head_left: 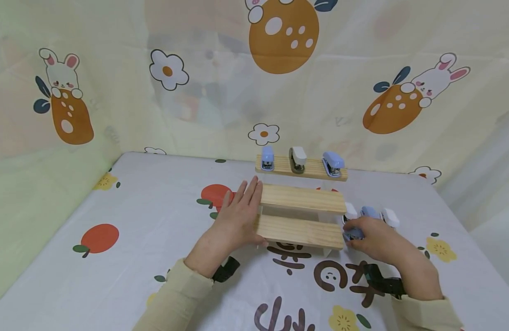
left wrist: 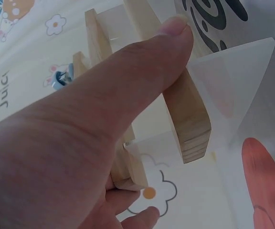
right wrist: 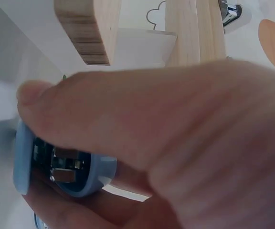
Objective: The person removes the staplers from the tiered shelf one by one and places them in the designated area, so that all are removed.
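Observation:
A stepped rack of wooden planks with clear side panels stands mid-table; its middle plank (head_left: 301,197) and front plank (head_left: 300,231) hold nothing. Along its back plank (head_left: 281,164) sit a blue stapler (head_left: 267,157), a white-and-dark stapler (head_left: 297,160) and another blue stapler (head_left: 333,163). My left hand (head_left: 237,218) rests against the rack's left end, fingers straight, its thumb (left wrist: 161,52) across the front plank. Just off the right end, my right hand (head_left: 376,236) pinches a light blue stapler (right wrist: 97,174) between thumb and fingers. Part of that stapler is hidden by the hand.
Behind my right hand stand a white stapler (head_left: 350,211), a blue stapler (head_left: 370,212) and another white stapler (head_left: 390,217). A printed cloth (head_left: 155,220) covers the table, and a patterned curtain (head_left: 217,105) hangs close behind the rack.

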The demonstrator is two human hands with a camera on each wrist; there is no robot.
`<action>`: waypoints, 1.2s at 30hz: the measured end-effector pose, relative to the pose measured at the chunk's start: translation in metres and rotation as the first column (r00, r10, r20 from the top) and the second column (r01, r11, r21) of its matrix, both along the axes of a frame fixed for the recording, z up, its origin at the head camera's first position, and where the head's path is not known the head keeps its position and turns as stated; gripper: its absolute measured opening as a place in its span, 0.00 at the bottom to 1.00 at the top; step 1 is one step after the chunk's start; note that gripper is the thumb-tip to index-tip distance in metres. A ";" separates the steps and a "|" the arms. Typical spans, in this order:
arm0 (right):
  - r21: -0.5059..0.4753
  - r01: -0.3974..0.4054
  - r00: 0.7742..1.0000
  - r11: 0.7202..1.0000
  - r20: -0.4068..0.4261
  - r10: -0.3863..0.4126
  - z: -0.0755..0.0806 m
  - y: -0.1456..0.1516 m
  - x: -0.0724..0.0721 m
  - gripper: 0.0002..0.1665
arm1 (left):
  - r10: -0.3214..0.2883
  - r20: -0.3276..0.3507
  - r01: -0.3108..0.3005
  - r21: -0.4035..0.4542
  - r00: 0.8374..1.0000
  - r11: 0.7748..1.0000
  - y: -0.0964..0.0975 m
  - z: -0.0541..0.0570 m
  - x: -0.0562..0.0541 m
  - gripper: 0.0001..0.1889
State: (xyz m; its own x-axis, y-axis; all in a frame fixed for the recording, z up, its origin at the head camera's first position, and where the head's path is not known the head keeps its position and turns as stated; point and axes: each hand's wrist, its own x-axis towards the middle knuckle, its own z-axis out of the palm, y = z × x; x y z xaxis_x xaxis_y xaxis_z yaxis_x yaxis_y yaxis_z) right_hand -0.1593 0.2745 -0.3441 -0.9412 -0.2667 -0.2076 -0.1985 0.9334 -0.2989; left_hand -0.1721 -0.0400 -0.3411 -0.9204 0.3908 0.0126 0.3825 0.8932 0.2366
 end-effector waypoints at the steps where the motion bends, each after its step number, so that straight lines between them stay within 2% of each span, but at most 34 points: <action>1: 0.002 -0.003 1.000 1.000 -0.004 0.003 0.000 0.000 0.000 0.19 | 0.000 0.001 0.000 0.002 1.000 1.000 0.000 0.000 0.000 0.74; 6: 0.008 -0.015 1.000 1.000 -0.003 0.015 0.001 0.000 -0.001 0.19 | 0.001 0.002 -0.001 0.009 1.000 1.000 0.001 0.001 0.000 0.74; 12: -0.003 -0.017 0.996 1.000 0.088 0.018 0.003 0.000 0.000 0.19 | 0.003 -0.001 -0.003 0.014 1.000 1.000 0.000 0.001 0.000 0.73; 15: -0.008 -0.022 0.994 1.000 0.109 0.023 0.004 0.000 -0.001 0.18 | 0.004 -0.003 -0.004 0.015 1.000 1.000 0.000 0.001 0.000 0.74; 36: 0.006 -0.020 0.995 1.000 0.095 0.020 0.001 0.002 0.000 0.20 | 0.011 0.008 -0.011 -0.008 1.000 1.000 0.002 0.001 -0.001 0.74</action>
